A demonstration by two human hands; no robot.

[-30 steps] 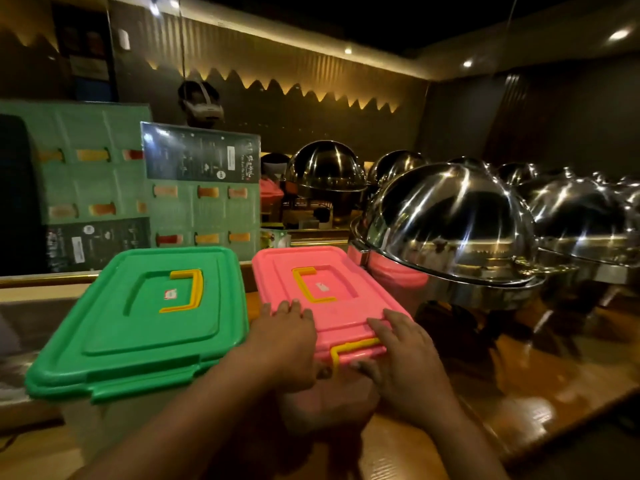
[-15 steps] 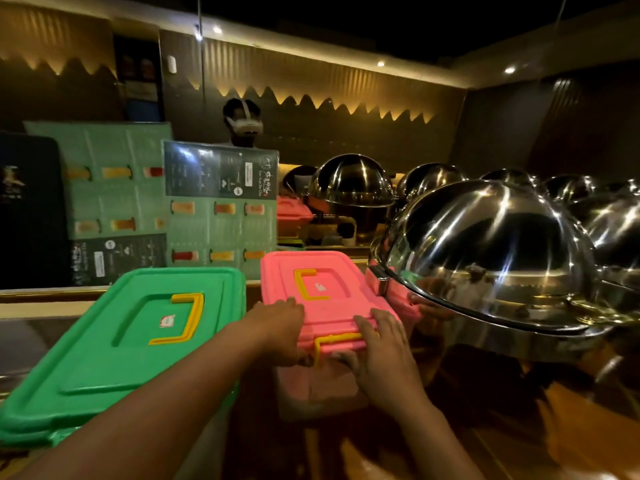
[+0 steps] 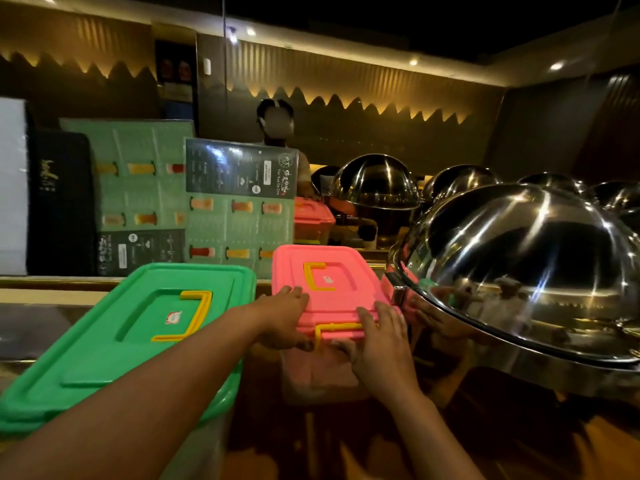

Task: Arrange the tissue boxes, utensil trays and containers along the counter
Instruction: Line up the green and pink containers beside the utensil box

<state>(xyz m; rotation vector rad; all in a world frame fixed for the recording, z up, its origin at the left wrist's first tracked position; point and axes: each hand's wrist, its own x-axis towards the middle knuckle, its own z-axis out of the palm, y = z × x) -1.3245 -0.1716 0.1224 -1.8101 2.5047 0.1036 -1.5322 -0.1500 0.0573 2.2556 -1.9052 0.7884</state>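
A container with a pink lid (image 3: 332, 271) and yellow handle stands on the wooden counter (image 3: 519, 445), between a green-lidded container (image 3: 114, 341) on its left and a steel dome chafing dish (image 3: 526, 271) on its right. My left hand (image 3: 282, 320) grips the pink lid's near left corner, fingers on top. My right hand (image 3: 379, 344) holds its near right edge over the yellow front clasp. The container's clear body is partly hidden behind my hands.
Menu boards (image 3: 239, 202) stand upright behind the containers. A second pink-lidded container (image 3: 311, 220) sits farther back. Several more steel domes (image 3: 377, 181) line the right side. A person (image 3: 277, 123) stands behind the counter.
The view has shifted closer and to the left; both hands stay on the pink container's near edge, which sits a little farther back beside the dome.
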